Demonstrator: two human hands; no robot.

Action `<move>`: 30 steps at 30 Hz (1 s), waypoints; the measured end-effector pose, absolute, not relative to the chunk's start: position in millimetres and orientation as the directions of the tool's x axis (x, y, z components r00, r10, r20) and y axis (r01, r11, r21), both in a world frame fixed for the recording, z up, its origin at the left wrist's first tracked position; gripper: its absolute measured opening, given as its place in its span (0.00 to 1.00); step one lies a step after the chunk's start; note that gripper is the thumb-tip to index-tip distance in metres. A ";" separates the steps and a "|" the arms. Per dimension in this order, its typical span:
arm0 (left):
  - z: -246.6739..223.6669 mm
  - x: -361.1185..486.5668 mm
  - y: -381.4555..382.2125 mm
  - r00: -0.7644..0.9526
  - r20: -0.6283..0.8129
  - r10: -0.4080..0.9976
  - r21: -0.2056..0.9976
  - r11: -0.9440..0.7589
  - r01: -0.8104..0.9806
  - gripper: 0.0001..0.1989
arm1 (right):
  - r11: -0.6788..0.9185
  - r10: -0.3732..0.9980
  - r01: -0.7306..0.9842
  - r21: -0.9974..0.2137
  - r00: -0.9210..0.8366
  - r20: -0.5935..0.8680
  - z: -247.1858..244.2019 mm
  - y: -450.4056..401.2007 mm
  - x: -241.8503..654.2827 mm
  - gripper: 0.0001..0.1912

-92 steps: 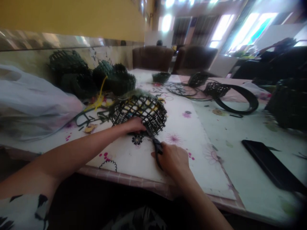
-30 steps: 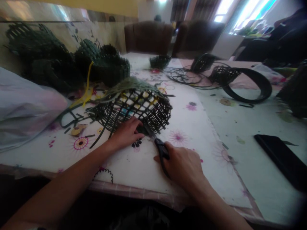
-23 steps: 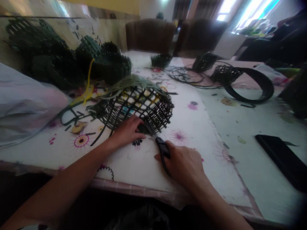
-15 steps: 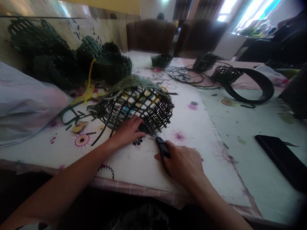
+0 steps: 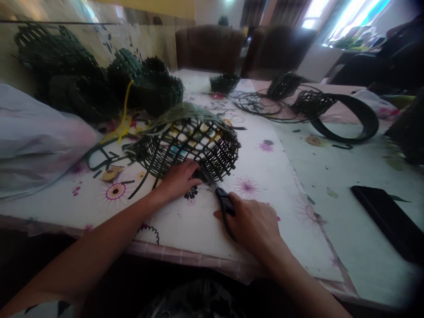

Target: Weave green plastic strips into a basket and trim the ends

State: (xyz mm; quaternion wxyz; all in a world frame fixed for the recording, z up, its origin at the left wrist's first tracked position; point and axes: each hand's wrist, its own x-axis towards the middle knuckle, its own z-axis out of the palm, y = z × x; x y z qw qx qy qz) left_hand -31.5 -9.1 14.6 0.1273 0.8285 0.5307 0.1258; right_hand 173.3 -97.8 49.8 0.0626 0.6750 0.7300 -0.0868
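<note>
A dark green woven basket (image 5: 198,141) lies tilted on the flowered white tablecloth, its open lattice showing. My left hand (image 5: 180,177) grips the near edge of the basket, thumb and fingers together on its rim. In my right hand (image 5: 253,221) are black-handled scissors (image 5: 225,204), with the fingers wrapped round the handles. The blades reach the basket edge just right of my left fingertips; whether they are parted is too blurred to tell. Loose strip ends (image 5: 138,185) stick out at the basket's left.
Dark woven baskets (image 5: 159,90) stand behind at the left, near a white plastic bag (image 5: 39,141) and yellow ties (image 5: 124,128). Coiled strips (image 5: 258,104) and a dark band ring (image 5: 367,119) lie at the back right. A black phone-like object (image 5: 387,221) rests at the right.
The view has shifted very slightly. Both hands, the scissors and the basket hold nearly the same places.
</note>
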 end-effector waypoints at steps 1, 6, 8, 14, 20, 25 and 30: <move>14.0 -31.7 -8.7 0.407 0.077 0.910 0.346 -0.408 0.845 0.13 | 0.075 0.975 0.996 -0.042 -0.082 -0.208 49.7 -97.2 172.7 0.18; 13.2 -31.9 -7.6 0.411 0.084 0.908 0.375 -0.411 0.831 0.11 | 0.084 0.975 0.996 -0.022 -0.086 -0.206 55.8 -101.1 171.0 0.17; 13.8 -31.2 -8.1 0.403 0.088 0.911 0.391 -0.404 0.827 0.10 | 0.091 0.971 0.996 0.007 -0.087 -0.223 63.0 -109.6 176.6 0.17; 15.5 -30.7 -9.3 0.412 0.089 0.907 0.418 -0.410 0.811 0.08 | 0.037 0.983 0.995 0.090 -0.020 -0.182 77.3 -121.7 228.1 0.21; 14.8 -30.6 -10.1 0.440 0.121 0.890 0.377 -0.451 0.809 0.08 | -0.142 0.984 0.988 0.064 0.148 -0.096 54.4 -67.7 279.1 0.27; 14.4 -30.7 -12.6 0.445 0.132 0.886 0.375 -0.460 0.805 0.07 | -0.044 0.990 0.988 0.150 0.064 -0.127 64.9 -52.5 278.0 0.18; 11.7 -34.7 -12.6 0.466 0.156 0.871 0.361 -0.490 0.794 0.09 | 0.119 0.992 0.928 -0.354 -0.129 -0.006 76.4 -39.7 226.9 0.28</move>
